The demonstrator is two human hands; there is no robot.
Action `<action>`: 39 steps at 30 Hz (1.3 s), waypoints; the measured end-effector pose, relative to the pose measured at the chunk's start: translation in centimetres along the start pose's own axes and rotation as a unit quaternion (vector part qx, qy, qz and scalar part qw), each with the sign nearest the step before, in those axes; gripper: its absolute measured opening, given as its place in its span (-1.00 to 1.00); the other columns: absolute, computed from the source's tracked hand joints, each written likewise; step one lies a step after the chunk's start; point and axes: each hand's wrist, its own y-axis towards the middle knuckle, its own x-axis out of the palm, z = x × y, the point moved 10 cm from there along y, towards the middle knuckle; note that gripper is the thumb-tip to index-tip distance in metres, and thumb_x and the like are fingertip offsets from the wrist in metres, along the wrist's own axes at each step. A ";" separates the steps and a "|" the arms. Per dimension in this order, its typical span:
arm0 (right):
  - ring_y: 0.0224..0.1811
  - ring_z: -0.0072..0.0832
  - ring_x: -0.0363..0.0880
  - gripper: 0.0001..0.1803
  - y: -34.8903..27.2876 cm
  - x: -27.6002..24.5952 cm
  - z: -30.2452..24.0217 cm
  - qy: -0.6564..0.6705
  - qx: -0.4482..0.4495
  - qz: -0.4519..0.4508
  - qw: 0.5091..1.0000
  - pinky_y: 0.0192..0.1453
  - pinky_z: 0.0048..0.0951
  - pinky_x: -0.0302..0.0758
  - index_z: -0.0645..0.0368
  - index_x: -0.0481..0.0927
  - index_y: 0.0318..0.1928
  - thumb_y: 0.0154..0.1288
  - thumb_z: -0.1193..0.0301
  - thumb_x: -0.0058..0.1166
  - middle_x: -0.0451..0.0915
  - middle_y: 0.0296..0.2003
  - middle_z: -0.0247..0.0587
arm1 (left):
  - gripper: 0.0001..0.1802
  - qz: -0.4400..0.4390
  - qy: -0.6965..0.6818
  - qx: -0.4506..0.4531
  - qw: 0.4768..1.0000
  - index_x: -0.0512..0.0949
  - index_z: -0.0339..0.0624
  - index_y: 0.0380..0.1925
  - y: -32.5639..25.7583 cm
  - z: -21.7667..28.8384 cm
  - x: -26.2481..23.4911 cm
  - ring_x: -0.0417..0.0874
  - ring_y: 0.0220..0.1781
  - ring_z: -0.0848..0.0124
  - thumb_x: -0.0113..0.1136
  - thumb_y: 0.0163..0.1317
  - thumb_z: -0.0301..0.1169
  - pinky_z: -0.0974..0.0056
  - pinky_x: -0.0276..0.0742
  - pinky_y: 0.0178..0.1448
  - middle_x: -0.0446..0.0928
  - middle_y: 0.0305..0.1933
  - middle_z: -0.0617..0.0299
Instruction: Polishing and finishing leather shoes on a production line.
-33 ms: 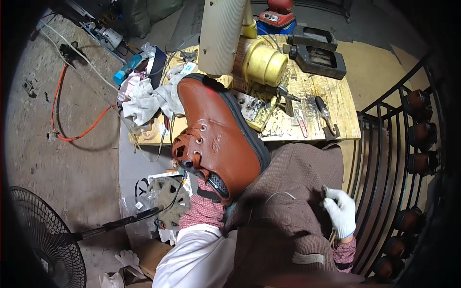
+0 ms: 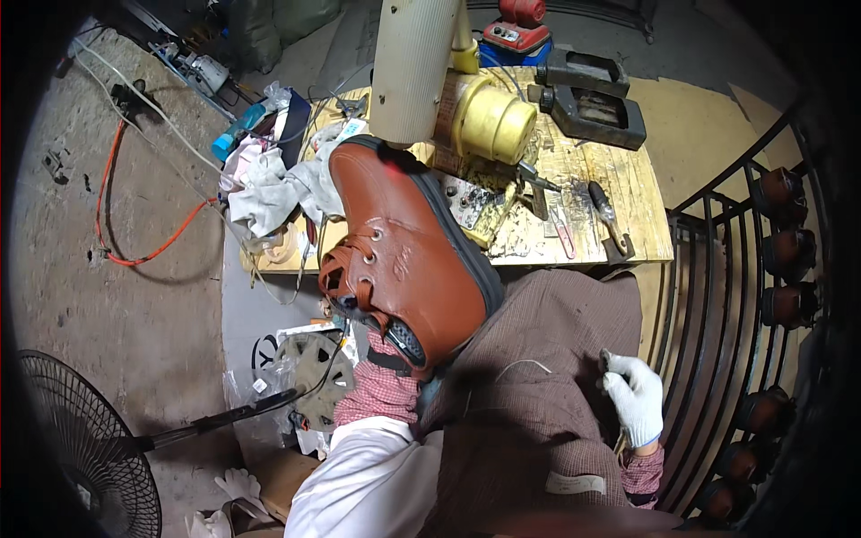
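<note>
A brown leather lace-up shoe (image 2: 408, 278) tilts in front of me, toe pointing up and away, dark sole facing right. My left arm, in a red checked sleeve (image 2: 375, 394), reaches to its heel end and holds it up; the left hand itself is hidden by the shoe. The toe touches or nearly touches the lower end of a ribbed white tube (image 2: 417, 72), and a red glow shows on the sole edge there. My right hand (image 2: 635, 394), in a white glove, rests on the brown apron (image 2: 538, 386) with curled fingers; its dark fingertips may pinch something small.
A yellow machine head (image 2: 493, 117), dark trays (image 2: 596, 117), a black-handled brush (image 2: 605, 211) and grey rags (image 2: 265, 193) occupy the wooden table (image 2: 646, 197). A black rack with shoes (image 2: 789, 251) stands right. A fan (image 2: 81, 439) is at lower left.
The shoe has shifted very slightly to the left and upward. My right hand stays on the apron.
</note>
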 end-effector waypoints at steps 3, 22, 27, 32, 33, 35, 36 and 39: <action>-0.24 -0.49 0.69 -0.78 -0.1 0.0 0.3 0.026 0.036 0.026 0.999 -0.10 -0.45 0.61 0.37 0.69 -0.08 0.26 0.57 0.24 0.71 -0.24 -0.15 | -0.41 -0.015 0.000 -0.011 1.000 0.18 -0.05 0.54 4.3 1.3 1.9 0.34 0.54 0.06 -0.23 0.63 -0.09 -0.11 0.33 0.56 0.28 0.56 0.05; 0.05 -0.12 0.68 -0.46 8.5 7.6 -26.3 -0.163 -0.502 0.035 0.848 0.07 -0.23 0.58 0.09 0.56 0.32 0.34 0.32 0.22 0.68 0.12 -0.06 | -0.39 0.014 0.022 -0.137 0.990 0.16 -0.03 0.55 -6.0 -0.9 -0.1 0.37 0.51 0.06 -0.26 0.63 -0.04 -0.08 0.39 0.52 0.28 0.55 0.06; -0.38 -0.08 0.68 -0.82 3.5 12.4 -15.2 -0.104 -0.375 -0.500 0.773 -0.26 -0.17 0.60 0.00 0.75 -0.29 0.25 0.21 0.23 0.69 -0.45 -0.14 | -0.38 0.013 0.015 -0.159 0.987 0.15 -0.02 0.55 -3.9 -0.9 0.7 0.38 0.50 0.05 -0.27 0.63 -0.02 -0.07 0.40 0.51 0.28 0.54 0.07; -0.32 -0.42 0.76 -0.73 4.0 7.7 -5.4 -0.079 -0.032 -0.364 0.927 -0.19 -0.39 0.63 0.11 0.77 -0.07 0.31 0.26 0.33 0.77 -0.35 -0.22 | -0.38 -0.002 0.003 -0.148 0.989 0.14 -0.02 0.55 -2.4 1.7 0.9 0.38 0.49 0.05 -0.28 0.63 -0.01 -0.07 0.42 0.50 0.28 0.54 0.07; -0.31 -0.45 0.74 -0.73 3.4 7.3 -3.5 0.071 0.030 -0.324 0.943 -0.20 -0.42 0.63 0.22 0.75 -0.05 0.34 0.32 0.32 0.77 -0.32 -0.20 | -0.38 -0.007 0.003 -0.148 0.989 0.14 -0.02 0.55 -2.0 1.9 1.2 0.39 0.49 0.05 -0.29 0.63 -0.01 -0.07 0.42 0.50 0.28 0.54 0.07; -0.26 -0.51 0.70 -0.69 2.2 5.9 -1.1 0.245 0.125 -0.230 0.934 -0.17 -0.48 0.65 0.44 0.65 0.06 0.40 0.47 0.27 0.73 -0.19 -0.14 | -0.37 -0.018 0.003 -0.168 0.986 0.14 -0.01 0.56 -4.5 2.4 0.3 0.39 0.48 0.05 -0.29 0.63 0.00 -0.06 0.43 0.49 0.28 0.54 0.07; -0.26 -0.51 0.70 -0.69 1.7 6.2 -1.0 0.247 0.120 -0.230 0.934 -0.17 -0.48 0.65 0.44 0.65 0.06 0.40 0.47 0.27 0.73 -0.19 -0.14 | -0.37 -0.023 0.006 -0.170 0.985 0.14 -0.01 0.56 -4.1 2.4 0.7 0.39 0.48 0.05 -0.29 0.63 0.00 -0.06 0.43 0.49 0.29 0.54 0.07; -0.18 -0.51 0.69 -0.54 1.6 6.3 0.3 0.359 0.149 -0.157 0.908 -0.05 -0.50 0.64 0.41 0.55 0.24 0.41 0.47 0.27 0.72 -0.06 -0.11 | -0.37 -0.032 0.006 -0.175 0.984 0.13 -0.01 0.56 1.2 0.1 3.7 0.39 0.48 0.05 -0.30 0.63 0.01 -0.06 0.44 0.48 0.29 0.54 0.07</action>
